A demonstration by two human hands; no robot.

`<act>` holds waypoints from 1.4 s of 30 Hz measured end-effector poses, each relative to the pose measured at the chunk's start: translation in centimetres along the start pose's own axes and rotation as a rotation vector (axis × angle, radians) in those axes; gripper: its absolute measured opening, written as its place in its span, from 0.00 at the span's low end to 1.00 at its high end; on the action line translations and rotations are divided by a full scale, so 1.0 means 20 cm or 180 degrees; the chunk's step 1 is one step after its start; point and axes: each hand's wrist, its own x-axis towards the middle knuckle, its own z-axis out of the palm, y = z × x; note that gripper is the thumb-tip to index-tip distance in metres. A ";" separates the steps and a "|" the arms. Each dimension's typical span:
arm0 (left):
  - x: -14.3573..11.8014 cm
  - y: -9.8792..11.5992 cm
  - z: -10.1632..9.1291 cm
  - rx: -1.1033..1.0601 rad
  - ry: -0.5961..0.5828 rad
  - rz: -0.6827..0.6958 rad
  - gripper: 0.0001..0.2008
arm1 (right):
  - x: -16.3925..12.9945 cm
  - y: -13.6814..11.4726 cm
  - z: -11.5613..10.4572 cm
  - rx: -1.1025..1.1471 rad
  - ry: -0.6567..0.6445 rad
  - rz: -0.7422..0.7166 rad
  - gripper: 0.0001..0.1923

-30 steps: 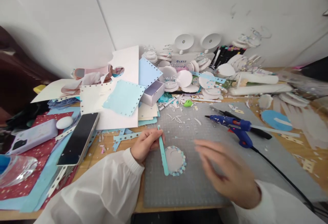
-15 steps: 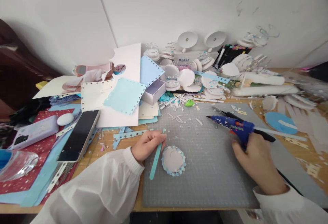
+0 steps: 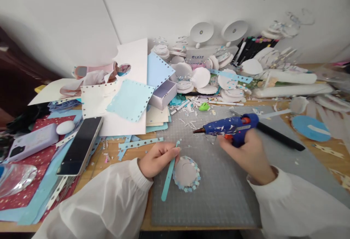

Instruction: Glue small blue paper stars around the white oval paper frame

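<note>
Far left on the table, a dark phone [image 3: 80, 146] lies face up on blue and red paper, with a lilac case [image 3: 28, 142] and a white egg-shaped thing [image 3: 65, 127] beside it. Just right of that, a pale blue square of punched-edge paper [image 3: 130, 100] sits on a heap of white and cream sheets.

My left hand [image 3: 157, 159] rests at the left edge of the grey cutting mat [image 3: 218, 195], fingers curled, thumb and fingertips pinched on the upper part of a teal paper strip [image 3: 168, 175]. The strip slants down and left from my grip, its lower end lying on the mat. Just beside it, touching or nearly so, is a grey paper disc [image 3: 186, 173] with a fringe of small blue star cut-outs, flat on the mat.

Further right, my right hand [image 3: 247, 155] is wrapped around the handle of a blue glue gun [image 3: 228, 126], fingers closed tight on it. The gun is lifted off the mat, nozzle pointing left, above and right of the disc, not touching it. Whether a finger is on the trigger, I cannot tell.

Behind the gun a black pen [image 3: 279, 137] lies on the mat, and far right sits a blue disc [image 3: 310, 128]. Along the wall, a pile of white paper rounds [image 3: 201, 77].
</note>
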 end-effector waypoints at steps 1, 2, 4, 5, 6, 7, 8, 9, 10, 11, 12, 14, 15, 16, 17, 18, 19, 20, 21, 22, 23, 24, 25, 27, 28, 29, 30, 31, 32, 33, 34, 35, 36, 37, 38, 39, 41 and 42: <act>0.00 0.00 0.00 0.0001 -0.0041 -0.0015 0.28 | 0.00 -0.01 0.02 0.0104 -0.0056 -0.0029 0.10; 0.00 0.00 0.00 0.0015 -0.0098 -0.0026 0.28 | -0.01 -0.01 0.04 0.0159 -0.0121 -0.0072 0.10; 0.00 -0.01 0.00 0.0090 -0.0194 -0.0028 0.28 | -0.03 0.00 0.07 0.0124 -0.0211 -0.0218 0.10; 0.00 -0.01 0.00 0.0141 -0.0226 -0.0020 0.28 | -0.04 0.02 0.07 0.0044 -0.0223 -0.0308 0.10; 0.00 0.00 0.00 0.0194 -0.0250 -0.0006 0.28 | -0.05 0.03 0.07 -0.0049 -0.0209 -0.0390 0.11; 0.00 0.00 -0.01 0.0244 -0.0269 0.0015 0.28 | -0.06 0.04 0.07 -0.0129 -0.0196 -0.0456 0.11; 0.00 0.00 -0.01 0.0279 -0.0276 0.0035 0.28 | -0.07 0.05 0.07 -0.0186 -0.0199 -0.0495 0.11; 0.00 0.00 -0.01 0.0301 -0.0281 0.0052 0.28 | -0.07 0.06 0.07 -0.0217 -0.0223 -0.0504 0.11; 0.00 0.00 -0.01 0.0314 -0.0289 0.0072 0.28 | -0.08 0.07 0.07 -0.0228 -0.0268 -0.0497 0.11; 0.00 0.00 -0.01 0.0321 -0.0297 0.0091 0.28 | -0.08 0.07 0.07 -0.0228 -0.0307 -0.0486 0.10; 0.00 0.01 -0.01 0.0327 -0.0305 0.0105 0.27 | -0.08 0.07 0.07 -0.0224 -0.0329 -0.0479 0.10; 0.00 0.01 0.00 0.0341 -0.0311 0.0114 0.27 | -0.07 0.07 0.08 -0.0241 -0.0326 -0.0499 0.10; 0.00 0.01 0.00 0.0352 -0.0309 0.0113 0.27 | -0.07 0.07 0.08 -0.0253 -0.0315 -0.0522 0.09; 0.00 0.01 0.00 0.0360 -0.0309 0.0109 0.27 | -0.07 0.07 0.08 -0.0262 -0.0305 -0.0546 0.09; 0.00 0.01 0.00 0.0367 -0.0311 0.0109 0.27 | -0.08 0.07 0.08 -0.0274 -0.0289 -0.0568 0.09; 0.00 0.01 0.00 0.0372 -0.0314 0.0109 0.27 | -0.08 0.07 0.08 -0.0292 -0.0278 -0.0589 0.09; 0.00 0.01 0.00 0.0376 -0.0317 0.0114 0.26 | -0.08 0.07 0.08 -0.0313 -0.0264 -0.0605 0.10; 0.00 0.01 0.00 0.0378 -0.0314 0.0124 0.26 | -0.08 0.08 0.08 -0.0330 -0.0258 -0.0617 0.10; 0.00 0.01 0.00 0.0378 -0.0309 0.0137 0.26 | -0.08 0.08 0.08 -0.0347 -0.0262 -0.0629 0.11; 0.00 0.01 0.00 0.0379 -0.0304 0.0157 0.26 | -0.08 0.08 0.08 -0.0357 -0.0273 -0.0643 0.11; 0.00 0.01 0.00 0.0381 -0.0298 0.0176 0.26 | -0.08 0.08 0.08 -0.0355 -0.0279 -0.0659 0.11; 0.00 0.01 0.00 0.0382 -0.0297 0.0194 0.26 | -0.07 0.07 0.08 -0.0349 -0.0275 -0.0675 0.10; 0.00 0.01 0.00 0.0381 -0.0294 0.0207 0.26 | -0.07 0.07 0.08 -0.0347 -0.0266 -0.0693 0.10; 0.00 0.01 0.00 0.0371 -0.0298 0.0216 0.26 | -0.07 0.07 0.08 -0.0359 -0.0241 -0.0725 0.10; 0.00 0.01 0.00 0.0366 -0.0302 0.0222 0.26 | -0.07 0.07 0.08 -0.0364 -0.0235 -0.0728 0.10; 0.00 0.01 0.00 0.0360 -0.0307 0.0223 0.26 | -0.07 0.07 0.08 -0.0362 -0.0231 -0.0728 0.10; 0.00 0.02 0.00 0.0354 -0.0314 0.0226 0.26 | -0.07 0.07 0.08 -0.0345 -0.0237 -0.0726 0.10; 0.00 0.02 0.00 0.0347 -0.0318 0.0229 0.26 | -0.07 0.07 0.08 -0.0326 -0.0249 -0.0718 0.10; 0.00 0.02 0.00 0.0336 -0.0317 0.0229 0.26 | -0.08 0.07 0.08 -0.0316 -0.0267 -0.0699 0.09; 0.00 0.02 0.00 0.0323 -0.0314 0.0222 0.25 | -0.08 0.07 0.08 -0.0317 -0.0302 -0.0670 0.09; 0.00 0.02 0.00 0.0311 -0.0315 0.0216 0.25 | -0.08 0.07 0.08 -0.0325 -0.0345 -0.0637 0.10; 0.00 0.02 0.00 0.0302 -0.0316 0.0212 0.25 | -0.08 0.07 0.08 -0.0331 -0.0374 -0.0606 0.10; 0.00 0.02 0.00 0.0297 -0.0321 0.0215 0.25 | -0.08 0.07 0.08 -0.0331 -0.0394 -0.0578 0.10; 0.00 0.01 0.00 0.0294 -0.0328 0.0212 0.25 | -0.08 0.07 0.08 -0.0326 -0.0406 -0.0567 0.10; 0.00 0.01 0.00 0.0295 -0.0337 0.0207 0.25 | -0.08 0.07 0.08 -0.0321 -0.0399 -0.0561 0.10; 0.00 0.01 0.00 0.0298 -0.0344 0.0204 0.25 | -0.08 0.07 0.08 -0.0324 -0.0392 -0.0558 0.10; 0.00 0.01 0.00 0.0309 -0.0351 0.0194 0.25 | -0.08 0.07 0.08 -0.0343 -0.0409 -0.0548 0.11; 0.00 0.01 0.00 0.0321 -0.0353 0.0191 0.25 | -0.08 0.07 0.08 -0.0353 -0.0419 -0.0548 0.11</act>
